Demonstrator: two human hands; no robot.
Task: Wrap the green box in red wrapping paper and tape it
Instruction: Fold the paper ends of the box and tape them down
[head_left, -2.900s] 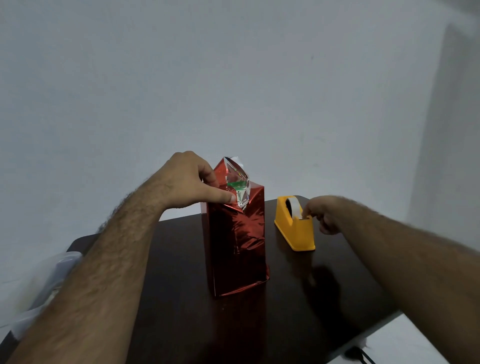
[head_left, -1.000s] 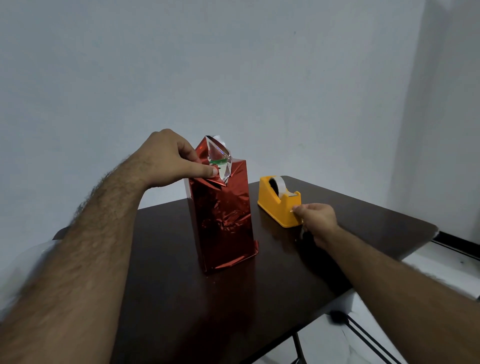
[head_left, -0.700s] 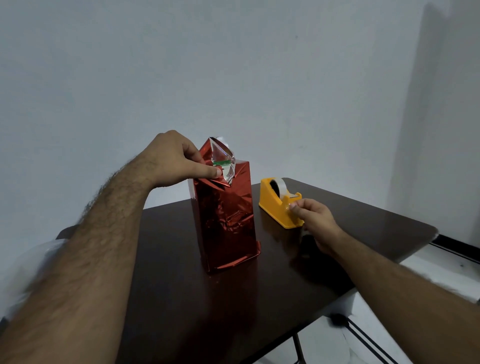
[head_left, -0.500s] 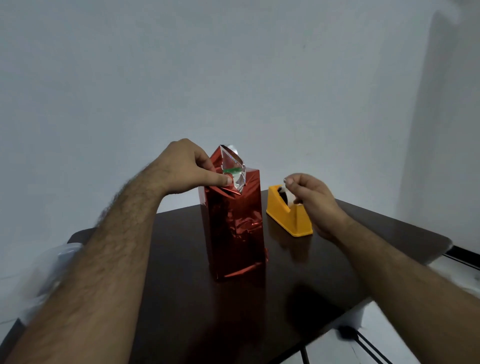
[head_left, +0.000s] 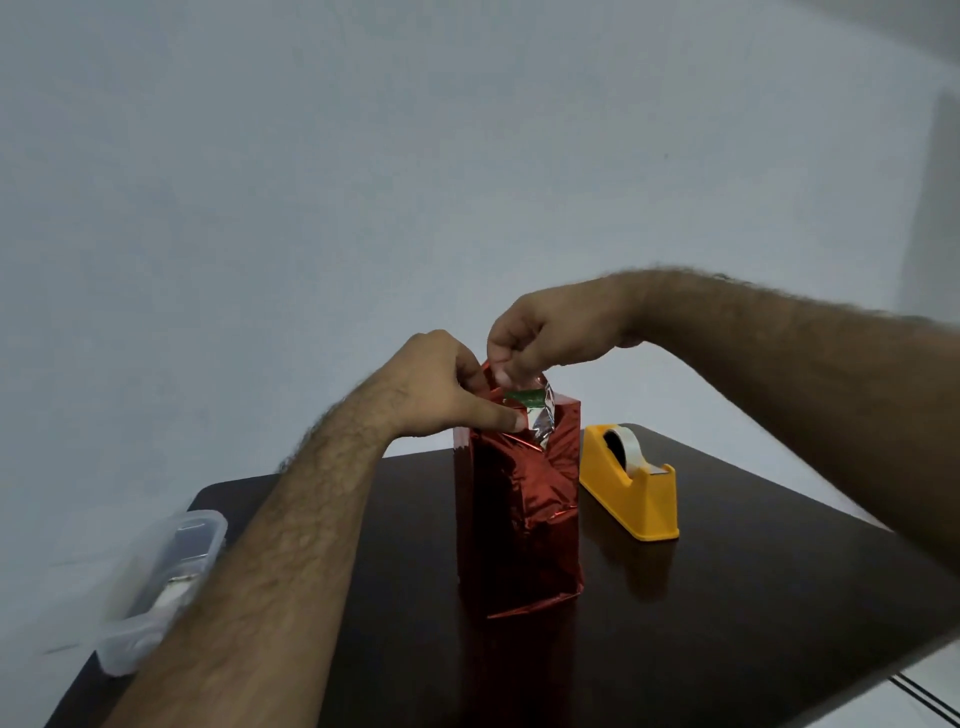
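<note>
- A clear plastic container (head_left: 156, 582) with a lid lies at the far left edge of the dark tabletop (head_left: 727, 623); its contents are too blurred to tell.
- The left hand (head_left: 441, 387) holds the folded top of the red wrapping paper (head_left: 519, 509), its fingers (head_left: 506, 418) curled and the thumb pressing the fold against the upper front face, the same hold as half a second ago.
- The green box (head_left: 524, 398) stands upright near the middle of the tabletop, wrapped nearly all the way; only a thin green strip shows at the open top, beside the silvery inner side of a raised flap.
- The right hand (head_left: 550, 338) has left the tape dispenser, where it was reaching earlier, and now hangs right above the top of the package, fingertips pinched together at the paper's peak. A piece of tape between them cannot be made out.
- The yellow tape dispenser (head_left: 631, 491) sits just to the right of the package, apart from it, with its roll of clear tape in place and nobody touching it now.
- The tabletop is dark brown and glossy, showing dim reflections of the package and dispenser.
- Behind it rises a plain pale wall (head_left: 363, 182); a strip of light floor and thin dark lines show at the lower right corner.
</note>
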